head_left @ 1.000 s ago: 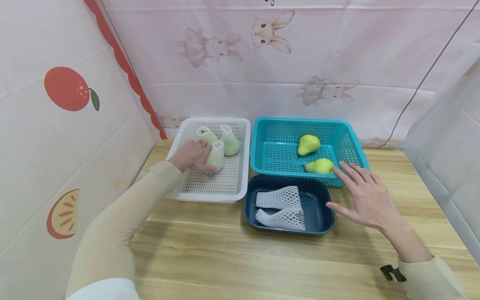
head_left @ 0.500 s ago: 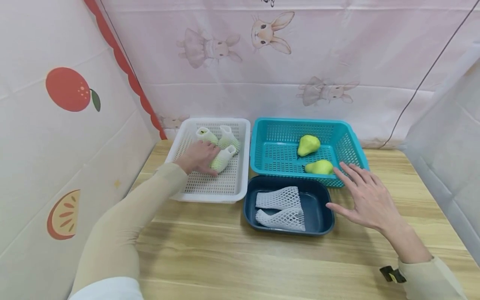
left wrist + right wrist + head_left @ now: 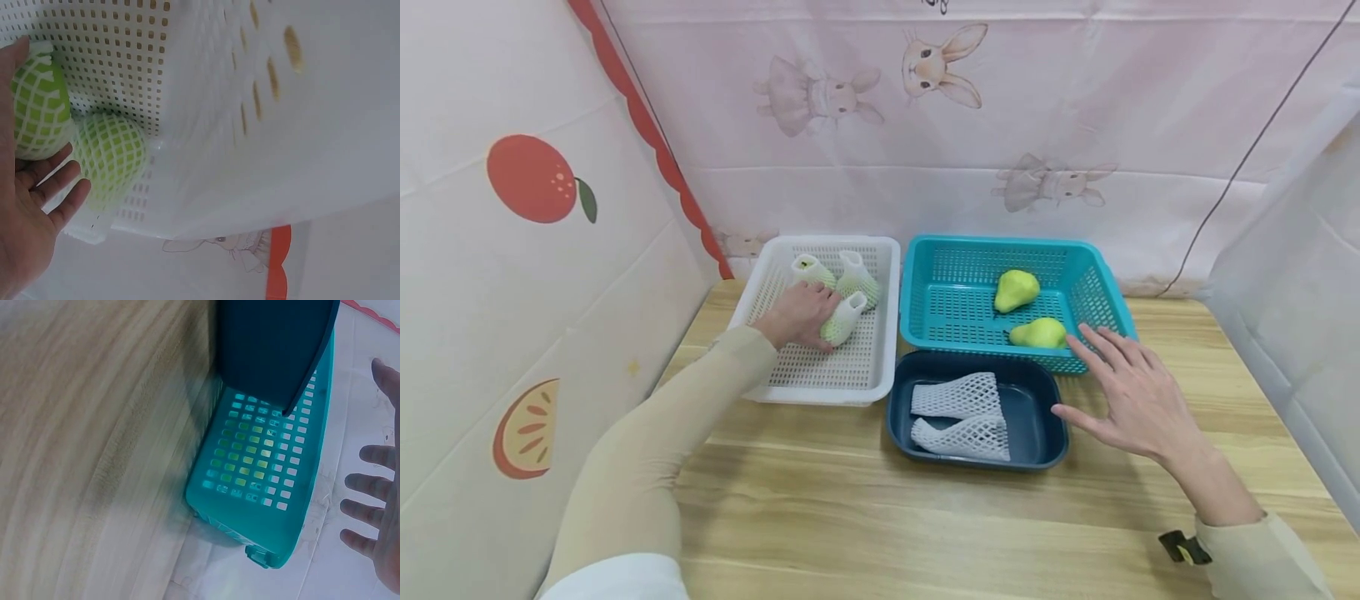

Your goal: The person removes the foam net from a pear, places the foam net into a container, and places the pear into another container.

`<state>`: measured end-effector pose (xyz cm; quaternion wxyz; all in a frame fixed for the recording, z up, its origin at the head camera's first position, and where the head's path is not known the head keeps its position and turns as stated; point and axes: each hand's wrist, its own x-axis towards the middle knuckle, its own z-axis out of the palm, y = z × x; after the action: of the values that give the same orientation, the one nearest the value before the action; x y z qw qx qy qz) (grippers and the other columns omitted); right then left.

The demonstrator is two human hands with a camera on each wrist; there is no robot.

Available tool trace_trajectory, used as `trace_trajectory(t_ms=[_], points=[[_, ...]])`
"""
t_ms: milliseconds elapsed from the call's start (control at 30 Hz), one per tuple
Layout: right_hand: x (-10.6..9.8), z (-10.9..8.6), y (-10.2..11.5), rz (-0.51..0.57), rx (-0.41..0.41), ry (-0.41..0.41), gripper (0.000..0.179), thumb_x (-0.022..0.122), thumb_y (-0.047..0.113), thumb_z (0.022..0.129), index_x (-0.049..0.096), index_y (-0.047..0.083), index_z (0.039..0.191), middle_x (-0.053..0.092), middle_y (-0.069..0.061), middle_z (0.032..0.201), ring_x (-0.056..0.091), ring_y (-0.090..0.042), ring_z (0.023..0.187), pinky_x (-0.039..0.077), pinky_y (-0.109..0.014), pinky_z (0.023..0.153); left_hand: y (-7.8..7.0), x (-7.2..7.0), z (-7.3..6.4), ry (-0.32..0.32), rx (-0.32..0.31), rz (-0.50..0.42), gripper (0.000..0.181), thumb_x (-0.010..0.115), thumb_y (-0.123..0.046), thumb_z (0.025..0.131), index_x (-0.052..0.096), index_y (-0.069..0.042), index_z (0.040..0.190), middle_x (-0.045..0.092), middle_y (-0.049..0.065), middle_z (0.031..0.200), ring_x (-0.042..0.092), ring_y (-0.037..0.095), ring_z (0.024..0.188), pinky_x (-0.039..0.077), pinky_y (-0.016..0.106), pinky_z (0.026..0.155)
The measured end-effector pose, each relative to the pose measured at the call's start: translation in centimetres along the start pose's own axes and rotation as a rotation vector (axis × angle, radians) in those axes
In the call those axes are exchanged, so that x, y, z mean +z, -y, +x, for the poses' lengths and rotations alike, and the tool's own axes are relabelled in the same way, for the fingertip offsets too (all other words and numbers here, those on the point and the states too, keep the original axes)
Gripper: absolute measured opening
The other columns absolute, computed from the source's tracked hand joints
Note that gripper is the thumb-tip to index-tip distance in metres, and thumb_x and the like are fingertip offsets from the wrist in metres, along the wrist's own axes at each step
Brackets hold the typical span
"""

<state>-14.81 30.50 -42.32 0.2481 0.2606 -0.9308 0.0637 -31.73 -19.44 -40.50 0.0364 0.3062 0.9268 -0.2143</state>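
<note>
My left hand (image 3: 805,315) is in the white basket (image 3: 883,379), touching a pear (image 3: 844,321) in a white foam net. In the left wrist view the netted pear (image 3: 40,112) lies between my thumb and fingers (image 3: 69,203), which are spread and fairly straight. This pear is tilted, with the net's open neck towards the upper right. Two more netted pears, one at the back left (image 3: 811,271) and one at the back right (image 3: 859,283), are beside it. My right hand (image 3: 1138,400) hovers, fingers spread, near the teal basket's right front corner, holding nothing.
Two bare pears, one behind (image 3: 1017,290) and one in front (image 3: 1039,333), lie in the teal basket (image 3: 955,242). Two foam nets (image 3: 962,417) lie flat in the dark blue tray (image 3: 1037,437) before it. Patterned cloth walls enclose the wooden table (image 3: 850,517).
The pear beside my left hand has gone from upright to tilted rightwards, and that hand has shifted slightly right. My right hand has stayed in place.
</note>
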Motion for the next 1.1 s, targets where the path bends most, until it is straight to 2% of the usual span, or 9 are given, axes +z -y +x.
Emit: trace_trajectory(t_ms=[233,467,567,700,867,1100], points=[[-0.2,0.0,0.0,0.002,0.003,0.005,0.104,0.067,0.082,0.079,0.049,0.015,0.157,0.053,-0.019,0.158,0.045,-0.042,0.144,0.043,-0.066,0.11,0.4,-0.1,-0.4,-0.039,0.01,0.02,0.092,0.083,-0.065,0.077,0.053,-0.001,0.137,0.068,0.018,0.126,0.065,0.033,0.114,0.056,0.046,0.096],[-0.2,-0.1,0.0,0.004,0.004,0.012,0.105,0.069,0.08,0.079,0.048,0.015,0.158,0.052,-0.019,0.159,0.045,-0.042,0.145,0.042,-0.066,0.111,0.9,-1.1,-1.6,-0.076,-0.007,0.016,0.092,0.083,-0.063,0.077,0.053,-0.001,0.138,0.068,0.019,0.126,0.062,0.034,0.116,0.055,0.048,0.096],[-0.2,-0.1,0.0,0.002,0.001,0.009,0.105,0.069,0.08,0.079,0.048,0.015,0.158,0.053,-0.019,0.158,0.045,-0.043,0.145,0.042,-0.066,0.111,0.9,-1.5,-2.1,-0.091,-0.012,0.042,0.091,0.082,-0.063,0.077,0.053,-0.001,0.137,0.068,0.019,0.126,0.062,0.034,0.116,0.055,0.047,0.095],[-0.1,0.0,-0.1,-0.001,-0.001,0.003,0.104,0.069,0.079,0.079,0.051,0.012,0.156,0.053,-0.02,0.158,0.046,-0.043,0.145,0.042,-0.066,0.112,0.8,-1.7,-2.3,-0.114,-0.015,0.083,0.087,0.08,-0.064,0.079,0.053,-0.001,0.134,0.068,0.018,0.122,0.062,0.032,0.112,0.055,0.045,0.092],[-0.1,-0.1,-0.1,-0.002,-0.003,0.003,0.104,0.072,0.076,0.078,0.051,0.012,0.156,0.053,-0.02,0.159,0.045,-0.043,0.145,0.041,-0.065,0.113,0.5,-2.2,-2.4,-0.158,-0.023,0.08,0.083,0.077,-0.065,0.08,0.053,-0.003,0.13,0.067,0.015,0.115,0.059,0.029,0.102,0.055,0.043,0.087],[-0.2,-0.1,-0.2,-0.003,-0.001,0.01,0.104,0.067,0.08,0.08,0.048,0.014,0.158,0.052,-0.019,0.159,0.045,-0.044,0.145,0.043,-0.066,0.111,0.0,-2.9,-3.0,-0.214,-0.019,0.095,0.082,0.076,-0.067,0.079,0.053,-0.002,0.125,0.066,0.014,0.108,0.057,0.029,0.097,0.054,0.042,0.082]])
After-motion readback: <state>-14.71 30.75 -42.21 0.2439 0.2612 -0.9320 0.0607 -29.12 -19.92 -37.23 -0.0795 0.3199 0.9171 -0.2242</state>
